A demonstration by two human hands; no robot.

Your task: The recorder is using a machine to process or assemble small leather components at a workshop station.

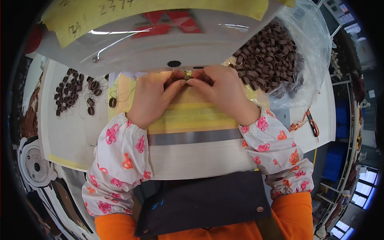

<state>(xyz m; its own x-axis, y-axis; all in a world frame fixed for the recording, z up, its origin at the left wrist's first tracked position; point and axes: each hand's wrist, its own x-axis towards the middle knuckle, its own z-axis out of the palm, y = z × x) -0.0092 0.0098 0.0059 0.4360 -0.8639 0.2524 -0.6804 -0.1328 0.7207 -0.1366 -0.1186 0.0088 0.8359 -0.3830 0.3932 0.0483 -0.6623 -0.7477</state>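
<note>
Both hands meet at the middle of the table, under the front of a white sewing machine [120, 52]. The fingers of my left hand [149, 94] are pinched together beside the machine's small metal working part [188, 73]. Opposite it, my right hand [224, 90] is closed in the same way, thumb tip almost touching the left thumb. Whatever lies between the fingertips is too small and covered to make out. Beneath the wrists, yellow tape strips [192, 118] and a grey metal strip [196, 137] cross the work surface.
Many brown ring-shaped loops [266, 56] are heaped in a clear plastic bag [314, 48] at the right. Several loops with loose threads [68, 90] lie on the left, one loop [113, 102] nearer my left wrist. A black-handled tool [313, 123] rests at the right edge; a fan [37, 166] stands lower left.
</note>
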